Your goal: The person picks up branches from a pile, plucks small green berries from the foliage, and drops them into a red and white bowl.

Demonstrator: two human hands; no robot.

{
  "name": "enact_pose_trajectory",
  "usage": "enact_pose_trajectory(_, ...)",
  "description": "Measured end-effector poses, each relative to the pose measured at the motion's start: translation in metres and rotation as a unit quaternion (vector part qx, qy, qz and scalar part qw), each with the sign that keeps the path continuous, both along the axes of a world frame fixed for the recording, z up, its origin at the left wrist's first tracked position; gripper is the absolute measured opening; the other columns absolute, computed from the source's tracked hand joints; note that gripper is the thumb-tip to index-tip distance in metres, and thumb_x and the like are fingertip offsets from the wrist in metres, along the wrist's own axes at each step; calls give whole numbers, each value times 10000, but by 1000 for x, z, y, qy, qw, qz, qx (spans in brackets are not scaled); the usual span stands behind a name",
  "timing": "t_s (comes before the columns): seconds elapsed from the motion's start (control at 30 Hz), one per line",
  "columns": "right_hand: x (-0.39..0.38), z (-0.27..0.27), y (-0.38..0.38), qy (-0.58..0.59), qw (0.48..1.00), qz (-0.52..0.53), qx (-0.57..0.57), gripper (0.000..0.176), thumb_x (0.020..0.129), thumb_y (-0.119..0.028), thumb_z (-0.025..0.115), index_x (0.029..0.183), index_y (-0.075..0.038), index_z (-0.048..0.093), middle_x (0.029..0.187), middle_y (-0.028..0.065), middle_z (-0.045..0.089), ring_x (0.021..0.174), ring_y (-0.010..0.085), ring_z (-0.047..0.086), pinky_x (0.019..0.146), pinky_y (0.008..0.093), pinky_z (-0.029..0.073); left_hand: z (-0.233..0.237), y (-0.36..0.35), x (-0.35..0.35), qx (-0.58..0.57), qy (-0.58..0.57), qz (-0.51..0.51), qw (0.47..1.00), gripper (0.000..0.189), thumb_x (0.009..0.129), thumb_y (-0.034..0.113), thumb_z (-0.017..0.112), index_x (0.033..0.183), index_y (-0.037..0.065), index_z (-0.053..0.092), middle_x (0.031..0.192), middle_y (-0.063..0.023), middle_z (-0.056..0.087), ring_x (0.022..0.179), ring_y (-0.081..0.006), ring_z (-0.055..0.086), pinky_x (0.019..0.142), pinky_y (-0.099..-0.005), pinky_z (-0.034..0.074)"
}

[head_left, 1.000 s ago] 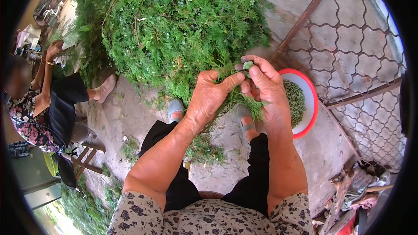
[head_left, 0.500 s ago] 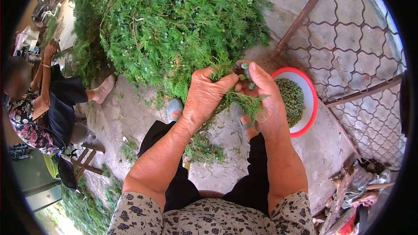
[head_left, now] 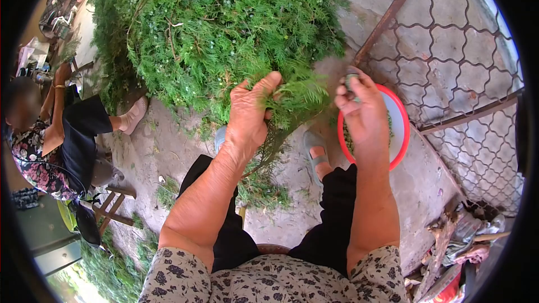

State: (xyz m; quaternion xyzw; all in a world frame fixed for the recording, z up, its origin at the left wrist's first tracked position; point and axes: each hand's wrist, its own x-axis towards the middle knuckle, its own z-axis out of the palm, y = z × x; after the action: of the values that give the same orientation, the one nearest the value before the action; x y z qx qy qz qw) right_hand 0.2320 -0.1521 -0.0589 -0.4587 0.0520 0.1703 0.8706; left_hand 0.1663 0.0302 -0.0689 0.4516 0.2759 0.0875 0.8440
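**Two bare hands beside a red-rimmed bowl, one with a leafy sprig, one with green berries.**

Seen from above, the red-rimmed bowl (head_left: 400, 146) sits on the concrete ground (head_left: 415, 196), towards the wearer's right. The left hand (head_left: 251, 106) is well to the left of the bowl, palm turned inward. Its grip is loosely curled, with the thumb raised, around an evergreen sprig (head_left: 300, 98). The feathery leaves fan out past the fingers towards the bowl, and the thin stem slants down below the palm.

The right hand (head_left: 358, 91) is raised over the bowl's far left part. Its grip is bent closed around a few green berries (head_left: 352, 83), which lie at the fingertips; motion blur hides their exact number. The two hands are apart. More berries of the same kind (head_left: 348, 136) lie inside the bowl, partly hidden by the right wrist.

A large heap of green branches (head_left: 224, 28) spreads beyond the bowl and to its left. Left of the bowl, close by, is a grey shoe (head_left: 310, 146) on the wearer's foot. A wire mesh panel (head_left: 449, 78) with a rusty frame stands to the bowl's right. Far to the bowl's left, a seated person (head_left: 42, 154) in a flowered top has both arms raised, beside a wooden stool (head_left: 115, 205).
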Motion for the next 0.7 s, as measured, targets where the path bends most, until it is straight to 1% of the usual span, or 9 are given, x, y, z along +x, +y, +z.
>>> enact_pose_trajectory(0.17, 9, -27, -57, -63, 985, -124, -100, 306, 819, -75, 580, 1083, 71, 526, 895, 136, 582, 858, 235, 579, 739, 300, 479, 2, 11, 2, -45, 21, 39, 998, 110, 773, 182, 676, 824, 121, 601, 748, 23, 606, 589, -73, 509, 425, -212, 321)
enact_pose_trajectory(0.2, 2, -18, -66, -167, 890, -130, -403, 346, 809, -96, 595, 1092, 88, 518, 941, 172, 578, 903, 272, 567, 784, 327, 457, 4, 13, 2, -67, 27, 35, 997, 162, 773, 198, 678, 859, 97, 585, 750, 3, 579, 584, -93, 468, 480, -243, 373)
enact_pose_trajectory(0.23, -2, -13, -74, -253, 696, -120, -661, 388, 798, -117, 610, 1101, 104, 510, 987, 208, 573, 949, 309, 554, 829, 354, 435, 6, 13, 1, -88, 34, 30, 995, 216, 773, 213, 681, 894, 73, 569, 752, -17, 552, 580, -113, 427, 534, -274, 424)
enact_pose_trajectory(0.43, 11, -48, -134, -246, 652, -190, -691, 511, 689, -182, 724, 1064, 105, 529, 981, 198, 575, 925, 268, 564, 817, 322, 426, 5, 20, 2, -130, -14, 5, 991, 210, 787, 231, 663, 930, 116, 560, 645, 18, 459, 555, -118, 391, 600, -278, 402)
enact_pose_trajectory(0.47, 19, -65, -148, -246, 652, -192, -691, 511, 689, -182, 724, 1064, 105, 529, 981, 198, 575, 925, 268, 564, 817, 322, 426, 1, 21, 2, -142, -52, -29, 988, 201, 796, 239, 651, 931, 120, 560, 611, 29, 437, 541, -117, 388, 622, -291, 406)
enact_pose_trajectory(0.53, 33, -73, -153, -68, 862, -238, -443, 429, 744, -158, 684, 1069, 81, 538, 1002, 182, 577, 927, 254, 568, 782, 312, 454, 1, 19, 2, -149, -57, -38, 987, 203, 803, 254, 639, 932, 120, 560, 592, 38, 420, 532, -116, 388, 640, -303, 407)
enact_pose_trajectory(0.57, 40, -77, -154, -69, 862, -240, -442, 429, 744, -158, 684, 1069, 81, 538, 1002, 182, 577, 927, 254, 568, 782, 312, 454, 0, 18, 3, -156, -61, -45, 985, 207, 810, 270, 626, 934, 119, 559, 573, 46, 402, 524, -115, 387, 657, -316, 407)
enact_pose_trajectory(0.63, 34, -28, -101, 20, 961, -248, -118, 332, 856, -106, 548, 1146, 44, 487, 998, 150, 573, 907, 213, 567, 771, 280, 479, 1, 17, 2, -126, -41, -21, 991, 213, 800, 268, 622, 916, 100, 562, 564, 39, 398, 542, -115, 405, 621, -302, 411)
enact_pose_trajectory(0.7, 21, -2, -63, -64, 972, -167, -149, 259, 863, -106, 540, 1087, 25, 531, 909, 112, 601, 796, 155, 587, 689, 264, 488, 12, 10, 0, -143, -71, -25, 987, 179, 734, 187, 676, 818, 81, 559, 717, -4, 530, 533, -93, 399, 479, -259, 407)
